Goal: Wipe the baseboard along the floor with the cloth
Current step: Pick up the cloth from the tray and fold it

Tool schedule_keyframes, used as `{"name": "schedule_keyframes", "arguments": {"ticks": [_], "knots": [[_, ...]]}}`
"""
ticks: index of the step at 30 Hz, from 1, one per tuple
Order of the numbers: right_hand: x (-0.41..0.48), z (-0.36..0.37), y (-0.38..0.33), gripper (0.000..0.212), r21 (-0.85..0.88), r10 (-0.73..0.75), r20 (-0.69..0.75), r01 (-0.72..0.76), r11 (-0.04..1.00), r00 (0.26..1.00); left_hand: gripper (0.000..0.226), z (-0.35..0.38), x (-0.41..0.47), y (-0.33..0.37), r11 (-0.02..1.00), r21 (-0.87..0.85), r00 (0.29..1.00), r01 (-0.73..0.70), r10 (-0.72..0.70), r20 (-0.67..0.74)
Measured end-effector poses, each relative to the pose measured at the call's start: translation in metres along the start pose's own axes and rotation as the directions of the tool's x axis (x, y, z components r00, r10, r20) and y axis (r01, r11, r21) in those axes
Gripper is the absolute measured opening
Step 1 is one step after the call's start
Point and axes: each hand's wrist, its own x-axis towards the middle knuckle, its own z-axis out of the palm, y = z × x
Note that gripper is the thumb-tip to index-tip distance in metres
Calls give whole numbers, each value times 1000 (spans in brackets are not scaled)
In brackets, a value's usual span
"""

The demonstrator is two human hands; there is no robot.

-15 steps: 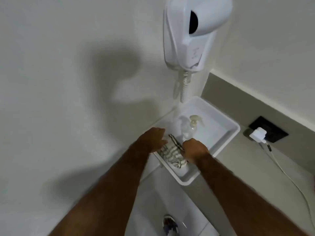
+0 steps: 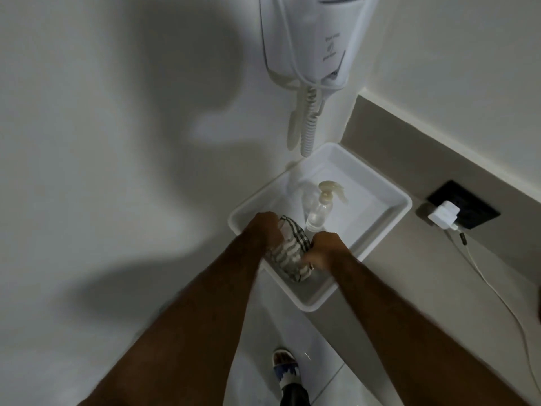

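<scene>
A striped grey-and-white cloth point(image 2: 288, 254) lies bunched in the near end of a white plastic tray point(image 2: 383, 230) on a grey counter. My left hand point(image 2: 265, 230) grips the cloth's left side and my right hand point(image 2: 325, 249) grips its right side, both closed around the fabric. A clear spray bottle point(image 2: 319, 210) stands upright in the tray just beyond the cloth. No baseboard is visible; only a strip of pale floor point(image 2: 263, 332) shows far below between my arms.
A white wall-mounted hair dryer point(image 2: 310, 39) with a coiled cord point(image 2: 308, 124) hangs above the tray. A black socket with a white charger point(image 2: 443, 213) and its cable sit on the counter at right. My shoe point(image 2: 285, 363) is on the floor.
Both hands have closed tighter on the cloth and gathered it into a bunch. The view has come closer to the tray.
</scene>
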Motion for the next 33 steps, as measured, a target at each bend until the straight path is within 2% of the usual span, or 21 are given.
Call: {"name": "schedule_keyframes", "arguments": {"ticks": [3,4,7,9,11,14,16,19,22,25,28,33], "knots": [[-15,-17,-3,16,202,-39,47,29,979,998,51,-27,-21,1,991,-133,998,-16,7,-63],[-21,-22,-5,15,302,-68,57,47,952,996,48,-35,-29,1,982,-184,996,-35,19,-88],[-50,-39,-25,23,610,-189,59,114,784,980,40,-63,-67,-5,934,-348,982,-80,15,-186],[-76,-50,-45,15,692,-235,-25,187,697,972,50,-82,-103,-13,883,-451,967,-135,18,-254],[-101,-61,-67,21,702,-252,-148,281,654,956,61,-99,-141,-23,798,-565,947,-211,23,-321],[-144,-70,-103,25,727,-317,-272,410,551,908,52,-119,-203,-49,662,-683,910,-310,0,-414],[-168,-74,-126,23,730,-380,-312,475,491,871,47,-127,-237,-68,591,-726,887,-352,-39,-461],[-204,-70,-161,19,742,-475,-315,525,417,822,51,-133,-288,-96,525,-756,870,-391,-59,-490],[-230,-59,-193,14,741,-543,-293,545,391,787,52,-135,-331,-125,492,-771,857,-404,-93,-508],[-246,-42,-227,18,721,-613,-239,560,408,753,39,-131,-368,-158,452,-801,855,-393,-140,-499],[-252,-18,-260,18,706,-690,-155,568,423,707,31,-116,-401,-193,353,-852,848,-386,-229,-479],[-256,40,-293,16,702,-775,23,542,462,631,42,-65,-441,-237,134,-895,812,-425,-380,-443]]}}
